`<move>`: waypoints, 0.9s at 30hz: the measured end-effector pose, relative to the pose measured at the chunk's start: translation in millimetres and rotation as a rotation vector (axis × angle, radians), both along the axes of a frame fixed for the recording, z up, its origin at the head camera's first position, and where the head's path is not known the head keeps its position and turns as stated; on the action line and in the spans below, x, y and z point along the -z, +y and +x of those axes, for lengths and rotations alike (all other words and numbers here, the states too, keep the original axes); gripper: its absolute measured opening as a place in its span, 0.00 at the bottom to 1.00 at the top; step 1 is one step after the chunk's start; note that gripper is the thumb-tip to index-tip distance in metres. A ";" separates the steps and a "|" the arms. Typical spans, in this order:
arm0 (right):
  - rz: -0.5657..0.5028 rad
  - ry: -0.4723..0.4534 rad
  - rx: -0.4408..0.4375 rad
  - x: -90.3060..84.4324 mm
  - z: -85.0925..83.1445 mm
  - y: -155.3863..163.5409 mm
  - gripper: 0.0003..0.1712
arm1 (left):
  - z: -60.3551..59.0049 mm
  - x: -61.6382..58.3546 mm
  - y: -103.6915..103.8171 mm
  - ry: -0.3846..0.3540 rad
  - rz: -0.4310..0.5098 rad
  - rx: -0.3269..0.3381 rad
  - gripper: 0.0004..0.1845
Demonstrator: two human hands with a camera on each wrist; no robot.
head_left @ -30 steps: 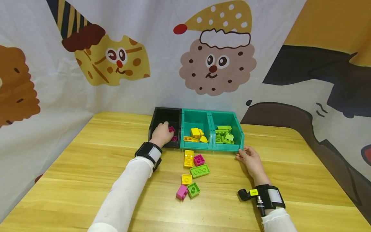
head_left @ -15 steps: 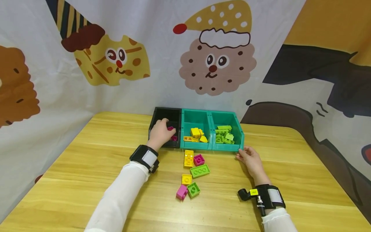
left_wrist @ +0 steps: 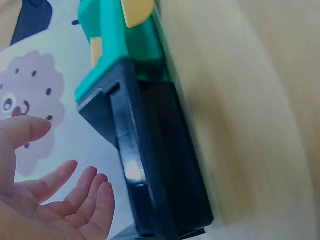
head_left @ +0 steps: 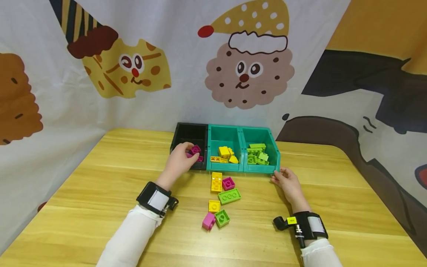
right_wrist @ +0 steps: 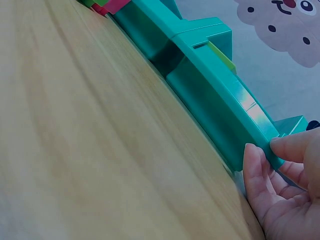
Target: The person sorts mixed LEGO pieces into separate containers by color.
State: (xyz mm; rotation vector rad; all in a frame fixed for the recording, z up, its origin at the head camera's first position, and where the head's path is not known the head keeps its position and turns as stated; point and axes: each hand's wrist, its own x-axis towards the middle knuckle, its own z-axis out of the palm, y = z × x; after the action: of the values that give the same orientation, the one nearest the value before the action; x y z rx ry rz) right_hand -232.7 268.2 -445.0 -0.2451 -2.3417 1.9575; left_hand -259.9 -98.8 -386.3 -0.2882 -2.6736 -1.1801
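My left hand (head_left: 179, 161) hovers at the front edge of the black bin (head_left: 186, 130), fingers relaxed and empty, as the left wrist view shows with my left hand (left_wrist: 55, 210) beside the black bin (left_wrist: 155, 170). Pink bricks (head_left: 195, 150) lie in that bin just past my fingertips. My right hand (head_left: 286, 180) pinches the front right corner of the right teal bin (head_left: 276, 163), thumb on the rim and fingers (right_wrist: 256, 170) against the front wall of the teal bin (right_wrist: 215, 95). Yellow bricks (head_left: 225, 152) fill the middle teal bin, green bricks (head_left: 258, 154) the right one.
Loose bricks lie on the wooden table (head_left: 100, 178) in front of the bins: a long yellow one (head_left: 217, 181), a pink one (head_left: 228, 183), a long green one (head_left: 229, 196), a small yellow one (head_left: 214, 205), then a pink (head_left: 208, 221) and a green (head_left: 222, 218). A printed cloth backdrop hangs behind.
My left hand has drawn back out of the black bin toward me, leaving a pink brick inside. The right hand has stayed on the teal bin's corner.
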 end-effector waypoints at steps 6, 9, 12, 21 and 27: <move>0.000 -0.001 0.003 0.1 0.4 -0.9 0.16 | 18.3 -7.2 1.4 0.012 -0.013 0.047 0.23; -0.005 0.000 0.005 0.3 0.0 -1.2 0.16 | 28.3 -11.3 3.6 0.004 -0.034 0.072 0.23; -0.008 0.000 0.003 0.2 -0.4 -1.4 0.15 | 37.3 -12.2 5.0 -0.007 -0.066 0.096 0.23; -0.021 0.003 -0.005 -0.1 0.3 0.1 0.14 | 68.7 -3.4 8.0 -0.056 -0.218 0.188 0.25; -0.026 0.007 -0.006 1.0 1.1 -0.8 0.13 | 93.0 -0.2 13.0 -0.069 -0.320 0.298 0.29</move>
State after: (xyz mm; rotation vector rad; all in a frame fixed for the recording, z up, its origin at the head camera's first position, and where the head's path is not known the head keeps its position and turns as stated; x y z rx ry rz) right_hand -231.7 267.3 -445.9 -0.2333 -2.3168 1.9888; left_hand -166.9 -85.8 -386.1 -0.7303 -2.9516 -0.8348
